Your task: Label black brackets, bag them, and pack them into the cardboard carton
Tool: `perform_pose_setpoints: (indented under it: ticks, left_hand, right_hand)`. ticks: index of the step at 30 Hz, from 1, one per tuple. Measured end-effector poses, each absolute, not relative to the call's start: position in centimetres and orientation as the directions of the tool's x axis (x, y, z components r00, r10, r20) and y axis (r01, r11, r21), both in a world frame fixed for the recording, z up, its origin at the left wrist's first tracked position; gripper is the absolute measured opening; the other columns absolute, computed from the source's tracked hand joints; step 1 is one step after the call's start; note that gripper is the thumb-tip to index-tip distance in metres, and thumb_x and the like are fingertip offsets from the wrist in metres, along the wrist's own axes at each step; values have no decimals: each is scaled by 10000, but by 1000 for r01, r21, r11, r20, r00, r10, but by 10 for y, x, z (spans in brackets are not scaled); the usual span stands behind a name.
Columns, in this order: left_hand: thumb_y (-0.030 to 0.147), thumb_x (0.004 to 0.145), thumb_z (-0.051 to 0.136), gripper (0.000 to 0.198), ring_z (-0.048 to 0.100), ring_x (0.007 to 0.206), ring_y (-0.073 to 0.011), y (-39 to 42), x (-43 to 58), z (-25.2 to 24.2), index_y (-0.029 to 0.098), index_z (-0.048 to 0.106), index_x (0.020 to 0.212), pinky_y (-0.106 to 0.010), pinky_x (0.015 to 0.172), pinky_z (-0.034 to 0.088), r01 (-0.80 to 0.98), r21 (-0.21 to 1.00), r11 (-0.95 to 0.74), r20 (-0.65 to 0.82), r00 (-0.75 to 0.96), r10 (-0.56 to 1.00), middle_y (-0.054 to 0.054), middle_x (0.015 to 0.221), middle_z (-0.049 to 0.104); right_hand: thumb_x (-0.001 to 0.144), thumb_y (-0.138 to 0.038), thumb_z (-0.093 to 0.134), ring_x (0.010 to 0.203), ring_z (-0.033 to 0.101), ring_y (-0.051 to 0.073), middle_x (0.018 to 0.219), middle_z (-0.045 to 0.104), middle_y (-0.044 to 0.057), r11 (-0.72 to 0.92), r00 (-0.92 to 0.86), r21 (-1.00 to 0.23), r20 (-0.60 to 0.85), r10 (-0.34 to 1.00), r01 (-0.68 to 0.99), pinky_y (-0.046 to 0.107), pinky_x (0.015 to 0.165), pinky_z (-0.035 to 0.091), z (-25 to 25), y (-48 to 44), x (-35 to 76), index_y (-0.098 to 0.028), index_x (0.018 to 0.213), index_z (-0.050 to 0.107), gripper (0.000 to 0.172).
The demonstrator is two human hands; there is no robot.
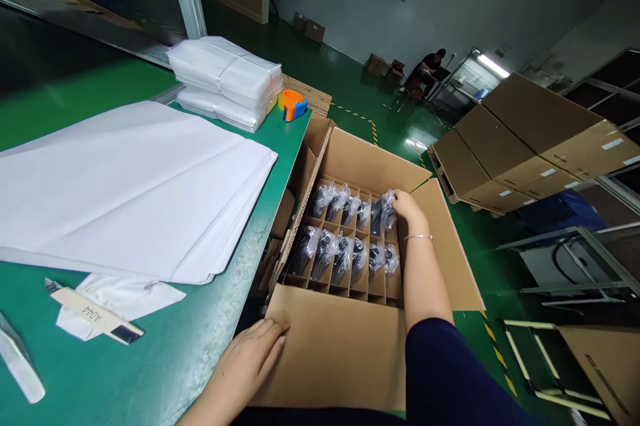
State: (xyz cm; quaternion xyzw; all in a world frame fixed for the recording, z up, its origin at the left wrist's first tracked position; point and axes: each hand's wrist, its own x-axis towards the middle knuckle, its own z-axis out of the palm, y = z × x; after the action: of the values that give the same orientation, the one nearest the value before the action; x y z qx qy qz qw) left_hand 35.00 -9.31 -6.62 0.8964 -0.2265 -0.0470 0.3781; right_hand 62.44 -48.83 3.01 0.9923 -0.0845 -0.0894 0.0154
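Note:
An open cardboard box (pixel 335 346) stands beside the table, its flaps folded outward. Cardboard dividers split its inside into narrow cells, which hold several dark items in clear plastic bags (pixel 343 256). My right hand (pixel 410 208) reaches into the far right corner, fingers closed on the clear plastic around a dark bagged item (pixel 384 214). The lower part of that item is hidden among the dividers; its exact kind does not show. My left hand (pixel 250 353) lies on the left edge of the near flap, fingers stretched out over the cardboard.
The green table (pixel 200 339) on the left bears white sheets (pixel 130 193), a bundle of white bags (pixel 225 76), an orange-and-blue tape dispenser (pixel 293 105) and a cutter-like tool marked A044 (pixel 95 315). Large cartons (pixel 530 139) on a pallet stand right. A person (pixel 425 73) sits far back.

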Motion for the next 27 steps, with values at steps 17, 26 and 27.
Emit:
perform_pose_setpoints:
  ticks: [17, 26, 27]
  left_hand:
    - [240, 954, 416, 262, 732, 866, -220, -95, 350, -68, 228, 669, 1021, -339, 744, 597, -367, 709, -602, 84, 892, -445, -37, 924, 744]
    - [241, 961, 386, 285, 722, 887, -222, -95, 350, -62, 223, 660, 1039, -351, 767, 587, -327, 727, -604, 29, 893, -449, -49, 938, 732]
    - [241, 960, 384, 288, 720, 891, -225, -95, 350, -62, 222, 660, 1041, -358, 773, 587, -322, 728, -605, 21, 893, -450, -51, 941, 731]
  right_hand:
    - [962, -325, 591, 1075, 627, 228, 1265, 606, 95, -987, 967, 77, -203, -157, -144, 442, 911, 541, 2, -456, 614, -187, 1225, 597, 297]
    - [958, -339, 596, 1045, 638, 222, 1221, 627, 89, -993, 960, 97, -264, -93, -69, 439, 895, 546, -11, -414, 634, -170, 1193, 610, 290]
    - [958, -338, 597, 1043, 638, 222, 1216, 628, 89, -992, 962, 104, -257, -93, -68, 438, 893, 546, -9, -413, 635, -168, 1190, 611, 288]
